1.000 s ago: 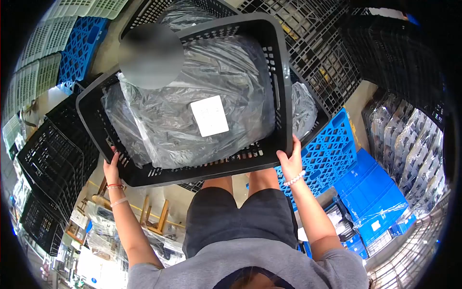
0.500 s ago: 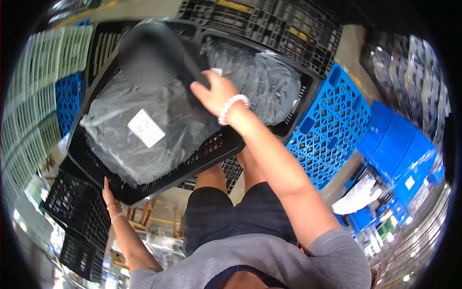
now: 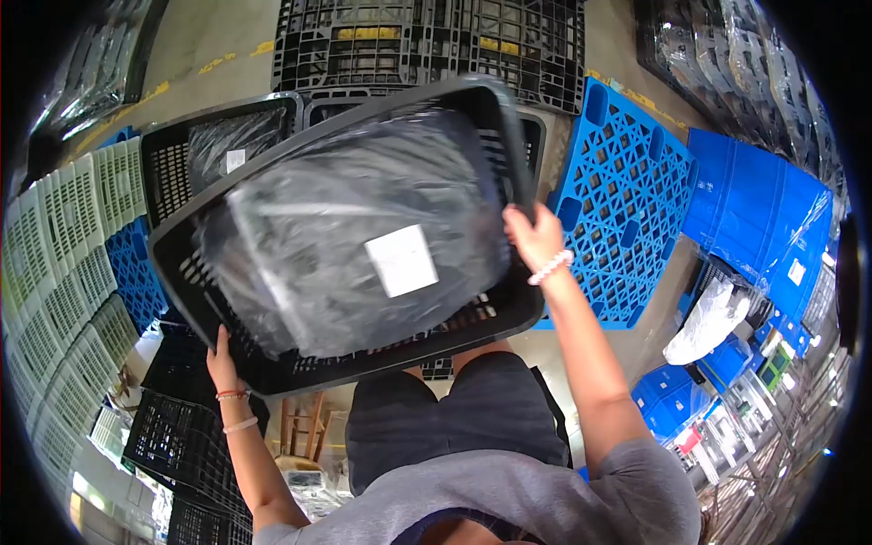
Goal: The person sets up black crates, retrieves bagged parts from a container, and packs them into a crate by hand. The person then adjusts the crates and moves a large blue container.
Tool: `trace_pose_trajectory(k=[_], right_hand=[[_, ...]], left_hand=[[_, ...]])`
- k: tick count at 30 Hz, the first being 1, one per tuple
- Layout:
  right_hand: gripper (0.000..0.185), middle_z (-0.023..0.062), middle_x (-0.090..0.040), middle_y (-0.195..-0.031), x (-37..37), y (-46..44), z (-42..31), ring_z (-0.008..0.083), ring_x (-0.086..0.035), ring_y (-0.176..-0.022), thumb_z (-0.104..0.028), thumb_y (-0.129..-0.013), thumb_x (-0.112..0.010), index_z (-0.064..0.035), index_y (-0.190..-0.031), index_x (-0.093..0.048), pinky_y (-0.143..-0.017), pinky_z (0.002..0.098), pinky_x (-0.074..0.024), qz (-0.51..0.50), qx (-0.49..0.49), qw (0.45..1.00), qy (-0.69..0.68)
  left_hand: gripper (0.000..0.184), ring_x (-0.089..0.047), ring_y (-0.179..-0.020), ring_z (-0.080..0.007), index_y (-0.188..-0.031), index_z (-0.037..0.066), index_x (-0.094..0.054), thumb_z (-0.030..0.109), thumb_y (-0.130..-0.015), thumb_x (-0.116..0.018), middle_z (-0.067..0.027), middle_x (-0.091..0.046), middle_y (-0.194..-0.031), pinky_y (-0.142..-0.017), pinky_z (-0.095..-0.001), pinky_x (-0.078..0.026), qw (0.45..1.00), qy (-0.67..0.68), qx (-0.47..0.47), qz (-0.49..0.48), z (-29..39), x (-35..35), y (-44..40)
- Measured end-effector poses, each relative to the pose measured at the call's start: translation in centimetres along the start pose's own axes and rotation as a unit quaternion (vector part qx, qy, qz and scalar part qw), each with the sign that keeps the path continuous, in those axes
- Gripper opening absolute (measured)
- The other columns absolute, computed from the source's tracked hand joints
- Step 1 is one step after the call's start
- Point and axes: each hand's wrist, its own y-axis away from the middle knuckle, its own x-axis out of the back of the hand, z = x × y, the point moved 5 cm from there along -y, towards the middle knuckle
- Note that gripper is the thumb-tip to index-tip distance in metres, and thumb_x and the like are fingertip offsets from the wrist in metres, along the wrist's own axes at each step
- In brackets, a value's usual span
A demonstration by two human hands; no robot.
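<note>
A black basket (image 3: 309, 380) is held up in front of my body, tilted with its right end higher in view. Inside it lies a dark plastic-wrapped bundle (image 3: 318, 227) with a white label (image 3: 401, 261) on top. My left hand (image 3: 222, 365) grips the basket's lower left corner. At the right end, my right hand (image 3: 536, 238) is closed on the rim. Behind the held basket, another black basket (image 3: 168, 173) contains a dark wrapped bundle (image 3: 238, 136) with a small white label. More black basket edges show behind it.
Black pallets (image 3: 427, 45) lie at the top. A blue pallet (image 3: 627, 200) and blue boxes (image 3: 758, 218) are on the right. Pale green crates (image 3: 68, 245) stand at the left, above stacked black crates (image 3: 173, 436). A small wooden stool (image 3: 304, 427) is below the basket.
My right hand has moved from across the basket to its right end. The held basket has swung rightward, and the view has turned, showing another filled basket at the upper left.
</note>
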Motion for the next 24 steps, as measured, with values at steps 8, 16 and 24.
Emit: trace_pose_trajectory(k=[8, 16, 24], right_hand=[[0.02, 0.0038, -0.054, -0.058, 11.1, -0.5, 9.1, 0.0117, -0.05, -0.049, -0.02, -0.079, -0.056, -0.0002, -0.076, -0.056, -0.046, 0.0254, -0.0417, 0.137, -0.126, 0.976, -0.114], [0.026, 0.005, -0.055, -0.057, 12.5, 0.3, 9.8, 0.0131, -0.051, -0.047, -0.023, -0.08, -0.058, -0.0006, -0.068, -0.056, -0.047, 0.0261, -0.0407, 0.159, -0.118, 0.974, -0.108], [0.027, 0.0053, -0.055, -0.057, 12.2, -0.1, 10.1, 0.0135, -0.05, -0.047, -0.025, -0.081, -0.057, 0.0008, -0.071, -0.056, -0.048, 0.0267, -0.0403, 0.161, -0.123, 0.974, -0.1]], left_hand=[[0.029, -0.052, -0.079, -0.0091, -0.099, -0.002, -0.059, 0.022, -0.082, -0.059, -0.0026, -0.062, -0.088, -0.072, -0.0236, -0.04, 0.963, -0.163, -0.159, -0.141, 12.0, -15.8, 2.7], [0.03, -0.056, -0.078, -0.0177, -0.091, -0.001, -0.061, 0.027, -0.08, -0.061, -0.0092, -0.062, -0.084, -0.073, -0.0282, -0.041, 0.958, -0.19, -0.188, -0.102, 10.7, -17.5, 3.3], [0.031, -0.056, -0.076, -0.028, -0.084, -0.001, -0.059, 0.029, -0.078, -0.061, -0.0129, -0.057, -0.082, -0.07, -0.0336, -0.042, 0.915, -0.275, -0.293, -0.018, 11.5, -17.2, 3.5]])
